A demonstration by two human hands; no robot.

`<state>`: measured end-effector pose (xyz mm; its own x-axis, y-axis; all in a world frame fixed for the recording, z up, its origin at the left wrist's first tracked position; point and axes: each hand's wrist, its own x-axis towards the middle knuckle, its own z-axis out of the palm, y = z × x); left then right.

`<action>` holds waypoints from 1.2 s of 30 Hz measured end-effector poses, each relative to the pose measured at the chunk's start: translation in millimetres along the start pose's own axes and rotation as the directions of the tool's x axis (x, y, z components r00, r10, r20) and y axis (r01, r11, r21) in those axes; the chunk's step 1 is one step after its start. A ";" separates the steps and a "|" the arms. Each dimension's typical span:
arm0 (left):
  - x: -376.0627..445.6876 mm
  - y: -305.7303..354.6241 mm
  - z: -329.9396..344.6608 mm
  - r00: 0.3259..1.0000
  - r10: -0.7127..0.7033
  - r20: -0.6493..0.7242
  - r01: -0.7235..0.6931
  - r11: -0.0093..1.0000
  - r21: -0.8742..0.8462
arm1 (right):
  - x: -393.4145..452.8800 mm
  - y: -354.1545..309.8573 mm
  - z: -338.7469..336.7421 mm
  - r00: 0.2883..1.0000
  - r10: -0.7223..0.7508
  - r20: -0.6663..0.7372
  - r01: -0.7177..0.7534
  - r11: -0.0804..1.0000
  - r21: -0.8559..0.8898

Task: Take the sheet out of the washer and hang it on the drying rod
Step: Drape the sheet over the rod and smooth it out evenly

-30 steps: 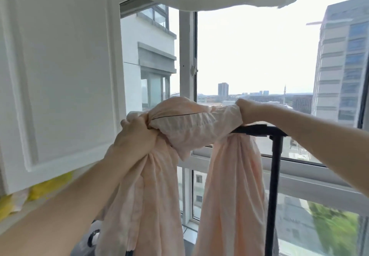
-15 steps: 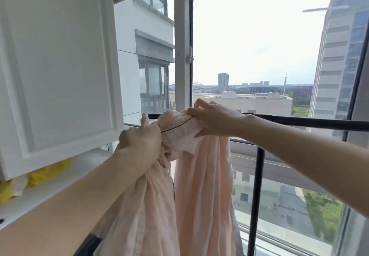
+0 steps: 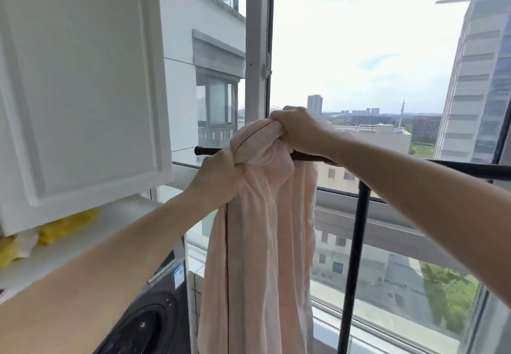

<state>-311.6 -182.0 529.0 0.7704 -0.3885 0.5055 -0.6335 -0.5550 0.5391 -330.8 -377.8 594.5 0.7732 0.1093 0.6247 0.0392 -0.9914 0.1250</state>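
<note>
1. Nearest the camera, two bare forearms reach up and forward from the lower corners toward one black drying rod (image 3: pixel 456 167), which runs left to right in front of the window.
2. The left hand (image 3: pixel 218 176) has its fingers curled into a bunch of the pink sheet (image 3: pixel 262 229) just under the rod, close to the rod's left end.
3. The right hand (image 3: pixel 297 128) is clenched on the gathered top fold of the sheet, just above the rod and to the right of the left hand.
4. One sheet is in play. It is out of the washer (image 3: pixel 149 320) and draped over the rod near its left end, bunched into a narrow bundle whose long axis hangs straight down, with most of the cloth below both grips.
5. The rod's free length lies to the right, on the right hand's side, so my judgement is that spreading the sheet calls for drawing it rightward.
6. Further off: one white cabinet door (image 3: pixel 80 85) at left and one black rack upright (image 3: pixel 356 257).
</note>
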 end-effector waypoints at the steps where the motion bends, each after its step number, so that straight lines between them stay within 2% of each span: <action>1: 6.6 8.2 -4.1 0.997 0.028 -0.068 -0.029 0.999 -0.012 | 5.5 1.4 -1.6 0.999 0.036 -0.016 -0.036 0.999 -0.016; 4: 32.6 29.4 -17.5 0.974 0.082 -0.213 -0.098 0.993 -0.064 | 17.7 7.7 -7.4 0.986 0.161 -0.044 -0.163 0.985 -0.058; 7: 55.6 39.5 -17.7 0.971 0.072 -0.230 -0.099 0.989 -0.109 | 14.9 18.7 -18.4 0.970 0.244 0.000 -0.244 0.968 -0.049; 11: 63.1 44.5 8.1 0.989 0.088 -0.123 -0.099 0.991 -0.088 | -3.1 24.6 -18.5 0.971 0.091 0.222 -0.102 0.994 0.041; 14: 57.2 35.9 31.2 0.994 0.108 -0.003 -0.107 0.983 -0.151 | -12.5 22.2 -11.5 0.968 0.015 0.251 -0.036 0.996 0.079; 18: 54.1 19.8 42.3 0.991 0.118 0.056 -0.096 0.949 -0.299 | -24.1 23.4 2.4 0.986 0.007 0.167 -0.016 0.998 0.053; 24: 45.3 -23.0 41.9 0.963 0.262 0.066 -0.228 0.917 -0.326 | -41.5 16.7 18.1 0.997 -0.061 -0.052 0.060 0.998 -0.015; 27: 41.9 -48.4 46.5 0.957 0.288 -0.032 -0.281 0.893 -0.352 | -48.5 8.5 22.2 0.982 -0.041 -0.184 0.028 0.997 -0.073; 30: 45.4 -73.4 51.6 0.969 0.214 -0.125 -0.246 0.893 -0.376 | -57.1 -5.2 35.5 0.946 -0.005 -0.325 -0.059 0.980 -0.189; 31: 48.5 -81.2 53.3 0.979 0.178 -0.103 -0.204 0.897 -0.392 | -59.0 -10.0 41.5 0.931 0.010 -0.365 -0.089 0.975 -0.202; 33: 55.8 -94.0 55.0 0.992 0.117 0.047 -0.082 0.877 -0.473 | -59.6 -19.9 50.8 0.903 0.055 -0.426 -0.142 0.975 -0.173; 35: 62.7 -104.0 57.3 0.964 0.153 0.215 0.008 0.797 -0.603 | -59.6 -30.9 56.1 0.874 0.147 -0.464 -0.217 0.971 -0.102; 36: 65.0 -108.3 58.6 0.947 0.208 0.246 -0.005 0.773 -0.634 | -60.8 -36.7 58.9 0.861 0.193 -0.471 -0.260 0.962 -0.081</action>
<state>-188.7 -190.2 464.1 0.6153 -0.6641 0.4246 -0.5386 0.0391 0.8416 -342.0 -352.4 506.5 0.3749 -0.0629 0.9249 -0.2146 -0.9765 0.0206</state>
